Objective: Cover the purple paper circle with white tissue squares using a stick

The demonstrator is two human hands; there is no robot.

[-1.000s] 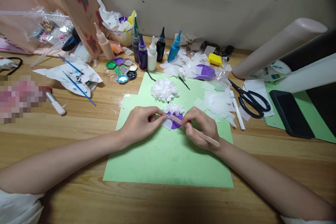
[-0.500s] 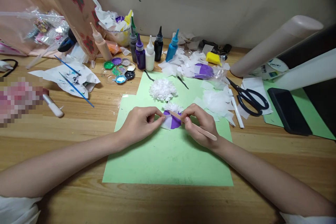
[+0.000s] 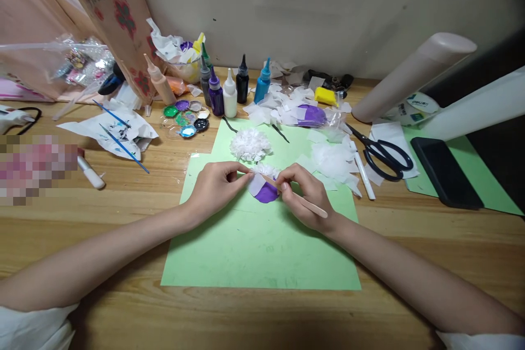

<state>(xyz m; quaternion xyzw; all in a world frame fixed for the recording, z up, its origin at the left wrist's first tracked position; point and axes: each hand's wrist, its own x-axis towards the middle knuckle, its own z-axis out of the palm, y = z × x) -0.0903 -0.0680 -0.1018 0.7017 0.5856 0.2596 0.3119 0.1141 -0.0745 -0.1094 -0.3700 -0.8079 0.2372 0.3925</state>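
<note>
The left hand (image 3: 217,188) pinches the edge of a thin white square (image 3: 256,182) between thumb and forefinger. The right hand (image 3: 304,197) is closed around a flat wooden stick (image 3: 315,208), its far end slanting up to the left and meeting the white square. Both hands work over a purple patch (image 3: 266,193) on the green paper (image 3: 258,251); the square covers part of the patch on its left side, and a small white ruffle (image 3: 266,170) runs along its upper edge. Just above sits a fuller ruffled white puff (image 3: 251,145), with a black stroke on the paper to either side of it.

To the right of the puff lies a loose pile of white squares (image 3: 332,158) — beside it a white pen (image 3: 365,175), then black-handled scissors (image 3: 388,159) and a dark phone (image 3: 447,172). Behind the green paper, toward the wall, stand a purple bottle (image 3: 216,97), a white bottle (image 3: 229,97), a black bottle (image 3: 243,83) and a blue bottle (image 3: 262,86). A paint palette (image 3: 187,118) rests on the wooden counter (image 3: 262,317) to their left, and farther left two blue brushes lie across a stained white sheet (image 3: 86,130).
</note>
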